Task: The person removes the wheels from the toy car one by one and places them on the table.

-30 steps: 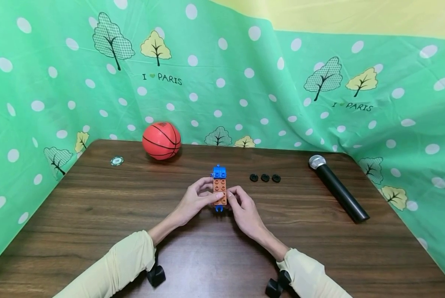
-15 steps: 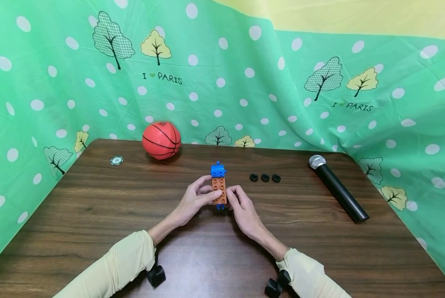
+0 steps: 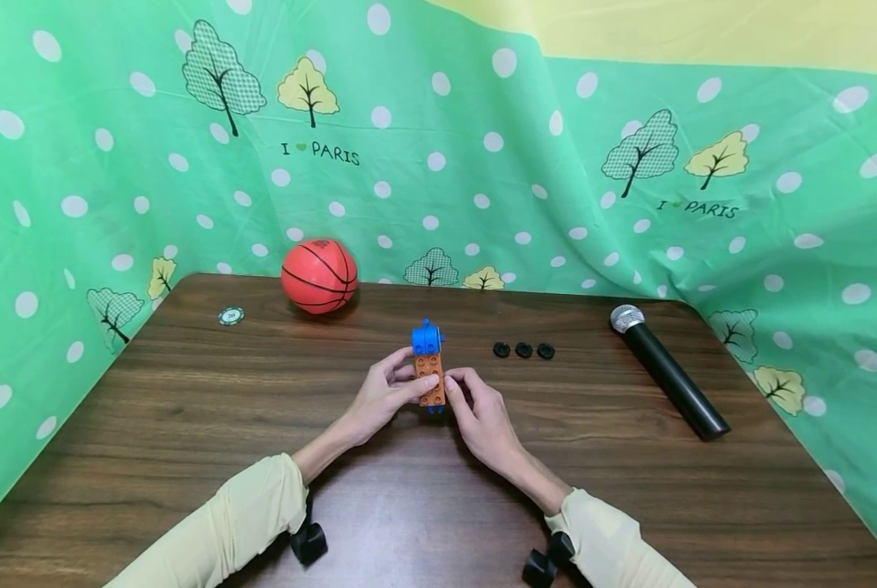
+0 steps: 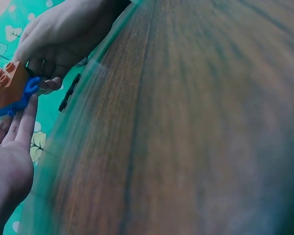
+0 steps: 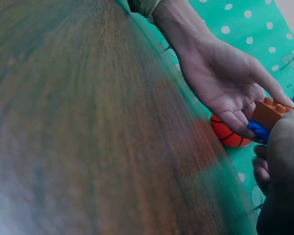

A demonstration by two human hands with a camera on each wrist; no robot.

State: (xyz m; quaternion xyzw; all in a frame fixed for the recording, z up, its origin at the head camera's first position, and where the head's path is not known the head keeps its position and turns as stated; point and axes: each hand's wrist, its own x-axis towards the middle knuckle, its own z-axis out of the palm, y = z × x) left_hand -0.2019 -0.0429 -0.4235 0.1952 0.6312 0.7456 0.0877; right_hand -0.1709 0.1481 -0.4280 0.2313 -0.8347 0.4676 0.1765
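A toy car of orange and blue building bricks is held above the table, its blue end pointing away from me. My left hand grips it from the left, thumb across the orange studs and fingers beneath, as the left wrist view confirms. At the car's right side, my right hand pinches a small dark piece, apparently a black wheel, against the brick. Fingers hide most of that piece. Beyond the hands, three black wheels lie in a row on the table.
A black microphone with a silver head lies at the right of the wooden table. Toward the back left are a red ball and a poker chip. Green dotted cloth hangs behind.
The toy car has tilted slightly, its blue end shifting a little left and turning. Both hands keep their hold and have hardly moved.
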